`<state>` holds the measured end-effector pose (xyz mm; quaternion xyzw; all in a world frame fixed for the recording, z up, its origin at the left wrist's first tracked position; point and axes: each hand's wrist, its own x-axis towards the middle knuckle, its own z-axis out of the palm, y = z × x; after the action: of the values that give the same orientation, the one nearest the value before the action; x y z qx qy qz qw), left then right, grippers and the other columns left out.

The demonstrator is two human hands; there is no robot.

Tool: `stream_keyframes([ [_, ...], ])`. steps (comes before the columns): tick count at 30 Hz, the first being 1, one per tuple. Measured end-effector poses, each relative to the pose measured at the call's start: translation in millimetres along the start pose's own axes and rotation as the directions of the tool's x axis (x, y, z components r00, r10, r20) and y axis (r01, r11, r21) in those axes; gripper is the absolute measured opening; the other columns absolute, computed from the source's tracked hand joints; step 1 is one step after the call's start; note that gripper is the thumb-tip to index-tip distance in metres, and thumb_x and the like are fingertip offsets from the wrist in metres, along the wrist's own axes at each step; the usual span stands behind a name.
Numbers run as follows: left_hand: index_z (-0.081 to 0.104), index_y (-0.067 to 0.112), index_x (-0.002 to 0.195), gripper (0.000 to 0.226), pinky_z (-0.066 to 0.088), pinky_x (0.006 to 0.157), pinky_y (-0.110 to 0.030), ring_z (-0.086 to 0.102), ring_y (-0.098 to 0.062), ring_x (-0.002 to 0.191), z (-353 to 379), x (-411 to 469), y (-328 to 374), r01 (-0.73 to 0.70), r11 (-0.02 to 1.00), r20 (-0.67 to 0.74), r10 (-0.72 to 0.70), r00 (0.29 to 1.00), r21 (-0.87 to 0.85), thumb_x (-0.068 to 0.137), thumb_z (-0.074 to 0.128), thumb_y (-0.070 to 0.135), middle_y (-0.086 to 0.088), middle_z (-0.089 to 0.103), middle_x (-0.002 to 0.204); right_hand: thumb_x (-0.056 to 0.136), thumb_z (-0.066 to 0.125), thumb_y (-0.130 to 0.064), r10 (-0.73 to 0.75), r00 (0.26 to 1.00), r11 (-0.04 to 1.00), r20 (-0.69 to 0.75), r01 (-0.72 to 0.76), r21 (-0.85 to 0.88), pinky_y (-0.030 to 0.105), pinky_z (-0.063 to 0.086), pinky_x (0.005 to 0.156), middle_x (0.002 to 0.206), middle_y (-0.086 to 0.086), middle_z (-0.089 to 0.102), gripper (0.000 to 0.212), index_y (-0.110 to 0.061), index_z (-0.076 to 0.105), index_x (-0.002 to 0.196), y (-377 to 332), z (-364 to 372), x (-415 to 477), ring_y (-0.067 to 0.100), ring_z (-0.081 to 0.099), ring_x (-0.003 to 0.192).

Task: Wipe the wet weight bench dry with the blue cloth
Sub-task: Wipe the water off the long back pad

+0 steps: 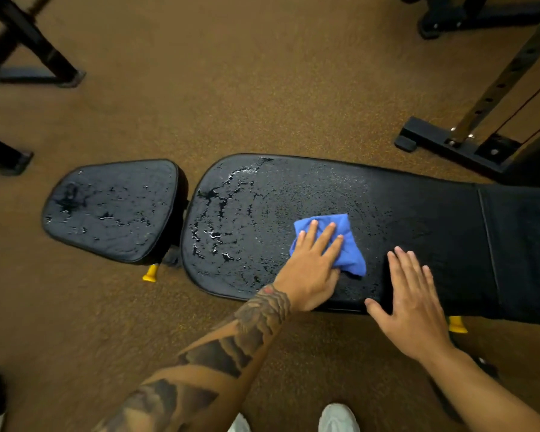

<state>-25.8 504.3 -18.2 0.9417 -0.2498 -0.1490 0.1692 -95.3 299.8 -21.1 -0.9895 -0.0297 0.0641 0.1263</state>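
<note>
Blue cloth under flat left hand on wet bench.

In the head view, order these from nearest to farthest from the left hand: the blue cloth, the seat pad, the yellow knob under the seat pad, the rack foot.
From the left hand:
1. blue cloth, directly under its fingers.
2. yellow knob, left, on the near side.
3. seat pad, farther left.
4. rack foot, far right, beyond the bench.

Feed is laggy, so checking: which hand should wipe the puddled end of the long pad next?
Left. The left hand already presses flat on the blue cloth, right beside the puddles on the long pad. The right hand rests bare on the pad's dry-looking side, farther from the water.
</note>
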Motion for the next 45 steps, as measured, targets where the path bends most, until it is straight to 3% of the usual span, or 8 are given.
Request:
stream_keyframes([
  [7, 0.015, 0.008, 0.154, 0.072, -0.006, 0.121, -0.034, -0.008, -0.02, 0.15, -31.5, -29.2, -10.6, 0.012, 0.942, -0.145, -0.064, 0.987, -0.334, 0.093, 0.046, 0.031, -0.005, 0.004, 0.163, 0.079, 0.043, -0.055, -0.189, 0.981, 0.98, -0.04, 0.191, 0.048, 0.046, 0.01, 0.118, 0.158, 0.009, 0.016, 0.088, -0.008, 0.02, 0.15, -62.1, -13.7, 33.7, 0.023, 0.009, 0.147],
  [11, 0.012, 0.013, 0.155, 0.079, -0.009, 0.12, -0.029, -0.012, -0.011, 0.149, -38.4, -74.2, -33.4, 0.047, 0.939, -0.203, -0.122, 0.971, -0.339, 0.09, 0.037, 0.05, 0.002, 0.001, 0.164, 0.077, 0.043, -0.057, -0.234, 0.972, 0.972, 0.009, 0.233, 0.04, 0.046, 0.012, 0.118, 0.158, 0.007, 0.018, 0.087, -0.015, 0.02, 0.15, -88.7, -8.5, 56.5, 0.023, 0.012, 0.146],
  [17, 0.007, 0.016, 0.156, 0.079, -0.005, 0.121, -0.033, -0.016, -0.006, 0.147, -43.1, -125.1, -77.0, 0.133, 0.947, -0.236, -0.206, 0.95, -0.293, 0.092, 0.039, 0.051, 0.007, -0.004, 0.163, 0.08, 0.026, -0.049, -0.197, 0.975, 0.976, 0.098, 0.205, -0.078, 0.046, 0.009, 0.117, 0.158, 0.005, 0.018, 0.077, -0.016, 0.024, 0.15, -95.6, 8.5, 58.3, 0.024, 0.013, 0.146],
  [26, 0.007, 0.01, 0.154, 0.094, 0.005, 0.122, -0.031, 0.003, -0.012, 0.149, -56.6, -133.1, -174.7, 0.393, 0.742, -0.271, -0.598, 0.755, -0.542, 0.089, 0.061, 0.049, -0.004, 0.006, 0.163, 0.092, 0.04, -0.033, -0.15, 0.982, 0.983, 0.114, 0.16, -0.087, 0.041, 0.001, 0.117, 0.16, 0.0, 0.009, 0.065, -0.018, 0.018, 0.151, -100.2, 10.8, 57.7, 0.019, 0.002, 0.147],
  [32, 0.006, 0.024, 0.155, 0.13, 0.021, 0.12, -0.04, 0.012, -0.008, 0.148, -49.2, -127.6, -198.6, 0.387, 0.74, -0.111, -0.524, 0.845, -0.551, 0.058, 0.074, 0.077, 0.007, 0.013, 0.161, 0.085, 0.031, -0.039, -0.104, 0.986, 0.994, 0.127, 0.109, -0.034, 0.035, -0.005, 0.116, 0.16, -0.004, 0.006, 0.07, -0.021, 0.017, 0.151, -103.2, 11.5, 56.7, 0.015, -0.002, 0.147],
  [38, 0.006, 0.037, 0.153, 0.137, 0.032, 0.115, -0.043, 0.029, -0.007, 0.143, -38.9, -128.3, -210.0, 0.335, 0.654, -0.032, -0.481, 0.876, -0.678, 0.048, 0.09, 0.063, 0.013, 0.027, 0.157, 0.083, 0.033, -0.037, -0.053, 0.993, 0.999, 0.109, 0.054, -0.006, 0.038, -0.003, 0.117, 0.16, -0.003, 0.007, 0.071, -0.022, 0.019, 0.151, -108.5, 13.6, 55.9, 0.016, 0.0, 0.147],
  [41, 0.007, 0.035, 0.153, 0.133, 0.031, 0.114, -0.028, 0.03, 0.004, 0.139, -43.7, -129.2, -202.1, 0.283, 0.653, -0.07, -0.46, 0.885, -0.702, 0.053, 0.091, 0.055, 0.017, 0.029, 0.153, 0.083, 0.035, -0.036, -0.036, 0.995, 0.999, 0.091, 0.035, 0.008, 0.042, 0.0, 0.118, 0.16, -0.004, 0.009, 0.069, -0.025, 0.022, 0.15, -109.0, 15.2, 59.9, 0.015, 0.0, 0.147],
  [45, 0.006, 0.034, 0.151, 0.128, 0.026, 0.096, 0.004, 0.029, 0.026, 0.125, -42.7, -130.9, -198.9, 0.229, 0.63, -0.105, -0.448, 0.888, -0.742, 0.057, 0.093, 0.037, 0.025, 0.032, 0.144, 0.08, 0.024, -0.043, -0.018, 0.997, 1.0, 0.069, 0.019, -0.017, 0.045, 0.002, 0.118, 0.16, -0.004, 0.008, 0.072, -0.028, 0.021, 0.15, -117.9, 18.6, 72.7, 0.018, 0.0, 0.147],
])
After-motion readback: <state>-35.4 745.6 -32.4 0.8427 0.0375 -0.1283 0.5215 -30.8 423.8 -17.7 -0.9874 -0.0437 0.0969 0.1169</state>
